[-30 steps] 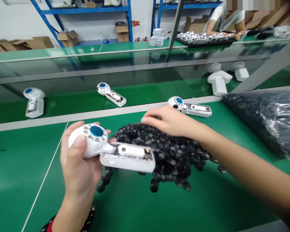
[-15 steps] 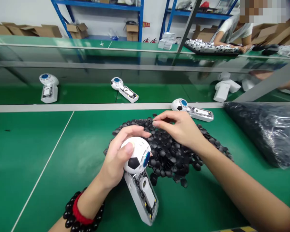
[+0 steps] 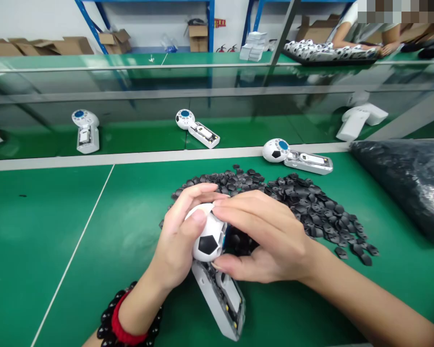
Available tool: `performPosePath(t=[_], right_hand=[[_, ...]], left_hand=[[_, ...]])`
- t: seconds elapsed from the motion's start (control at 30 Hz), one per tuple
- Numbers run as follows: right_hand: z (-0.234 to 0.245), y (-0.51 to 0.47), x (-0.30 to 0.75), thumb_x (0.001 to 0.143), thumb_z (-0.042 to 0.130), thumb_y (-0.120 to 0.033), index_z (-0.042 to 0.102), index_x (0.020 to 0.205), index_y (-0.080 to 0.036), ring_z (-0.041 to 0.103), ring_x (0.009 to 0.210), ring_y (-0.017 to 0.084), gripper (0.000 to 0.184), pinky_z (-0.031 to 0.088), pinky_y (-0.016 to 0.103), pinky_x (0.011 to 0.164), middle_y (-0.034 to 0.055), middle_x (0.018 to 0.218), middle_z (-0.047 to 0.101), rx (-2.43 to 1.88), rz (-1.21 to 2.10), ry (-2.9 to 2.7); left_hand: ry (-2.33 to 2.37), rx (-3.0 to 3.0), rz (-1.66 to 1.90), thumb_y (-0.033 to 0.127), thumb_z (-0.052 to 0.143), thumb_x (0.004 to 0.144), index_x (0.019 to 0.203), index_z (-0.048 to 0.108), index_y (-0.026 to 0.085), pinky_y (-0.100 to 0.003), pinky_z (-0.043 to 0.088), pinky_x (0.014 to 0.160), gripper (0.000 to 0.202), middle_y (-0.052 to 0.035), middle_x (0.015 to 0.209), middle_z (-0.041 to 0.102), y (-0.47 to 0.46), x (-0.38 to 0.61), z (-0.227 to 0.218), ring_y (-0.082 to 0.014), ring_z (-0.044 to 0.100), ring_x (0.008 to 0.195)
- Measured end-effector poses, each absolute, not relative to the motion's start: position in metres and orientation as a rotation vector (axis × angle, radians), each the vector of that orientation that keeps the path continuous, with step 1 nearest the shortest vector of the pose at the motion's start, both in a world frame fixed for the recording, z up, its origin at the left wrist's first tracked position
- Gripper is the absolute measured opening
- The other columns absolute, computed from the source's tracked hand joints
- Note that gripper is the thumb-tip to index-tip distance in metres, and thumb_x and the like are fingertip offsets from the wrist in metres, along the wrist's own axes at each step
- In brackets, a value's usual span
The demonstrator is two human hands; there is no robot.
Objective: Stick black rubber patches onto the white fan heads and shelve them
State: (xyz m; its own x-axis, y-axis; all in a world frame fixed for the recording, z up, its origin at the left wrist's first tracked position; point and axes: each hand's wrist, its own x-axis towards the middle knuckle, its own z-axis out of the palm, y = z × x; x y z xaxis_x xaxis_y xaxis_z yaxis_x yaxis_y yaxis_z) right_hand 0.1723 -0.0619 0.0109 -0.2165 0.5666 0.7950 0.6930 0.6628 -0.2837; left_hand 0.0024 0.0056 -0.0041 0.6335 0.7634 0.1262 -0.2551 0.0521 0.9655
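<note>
My left hand (image 3: 179, 238) is closed round the football-patterned round head of a white handheld device (image 3: 217, 282), whose open handle points toward me. My right hand (image 3: 264, 236) is cupped against the same head from the right, fingers pressed on it; what lies under the fingertips is hidden. Both hands hover over the near edge of a heap of small black plastic pieces (image 3: 296, 202) on the green table (image 3: 58, 231).
Another such device (image 3: 296, 158) lies behind the heap. Two more devices (image 3: 197, 127) (image 3: 85, 129) sit on the conveyor belt beyond a grey rail. A black bag (image 3: 405, 178) of pieces lies at right. A person's arm (image 3: 369, 43) works at a far bench.
My right hand left the heap and came back onto the device's head. Earlier my left hand turned the device from lying sideways to handle-toward-me.
</note>
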Motion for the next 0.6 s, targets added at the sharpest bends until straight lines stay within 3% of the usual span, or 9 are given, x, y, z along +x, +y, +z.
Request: performPosePath(t=[0.17,0.33,0.47,0.6], right_hand=[[0.002,-0.065,0.169,0.099,0.062,-0.047,0.058,0.126,-0.003,0.063,0.119,0.027,0.051,0.053,0.04,0.1,0.0202,0.123,0.069,-1.089,-0.147,-1.986],[0.001,-0.063,0.162,0.105,0.052,-0.042,0.056,0.127,-0.007,0.068,0.108,0.022,0.042,0.054,0.033,0.08,0.017,0.124,0.07,-1.024,-0.055,-1.964],[0.008,-0.063,0.156,0.106,0.05,-0.036,0.058,0.122,-0.006,0.071,0.101,0.021,0.036,0.051,0.032,0.07,0.016,0.119,0.072,-0.964,-0.094,-1.94],[0.008,-0.064,0.158,0.106,0.051,-0.037,0.06,0.12,-0.007,0.071,0.095,0.017,0.035,0.048,0.031,0.065,0.0117,0.113,0.075,-0.935,-0.196,-1.916]], left_hand=[[0.598,1.407,0.917,0.041,0.057,0.098,0.118,0.069,0.034,-0.024,0.048,0.101,0.025,0.0051,0.118,0.073,0.005,0.001,-0.003,-0.0167,0.065,0.115],[0.646,1.616,1.072,0.035,0.055,0.096,0.114,0.076,0.034,-0.024,0.045,0.109,0.027,0.0082,0.127,0.073,-0.001,-0.004,0.003,-0.0171,0.063,0.124],[0.684,1.771,1.15,0.032,0.056,0.096,0.112,0.077,0.038,-0.021,0.051,0.102,0.028,0.0127,0.12,0.075,-0.008,-0.014,0.008,-0.0152,0.068,0.115],[0.682,1.828,1.161,0.03,0.058,0.095,0.109,0.079,0.037,-0.024,0.057,0.094,0.026,0.0102,0.115,0.077,-0.01,-0.016,0.011,-0.0171,0.072,0.107]])
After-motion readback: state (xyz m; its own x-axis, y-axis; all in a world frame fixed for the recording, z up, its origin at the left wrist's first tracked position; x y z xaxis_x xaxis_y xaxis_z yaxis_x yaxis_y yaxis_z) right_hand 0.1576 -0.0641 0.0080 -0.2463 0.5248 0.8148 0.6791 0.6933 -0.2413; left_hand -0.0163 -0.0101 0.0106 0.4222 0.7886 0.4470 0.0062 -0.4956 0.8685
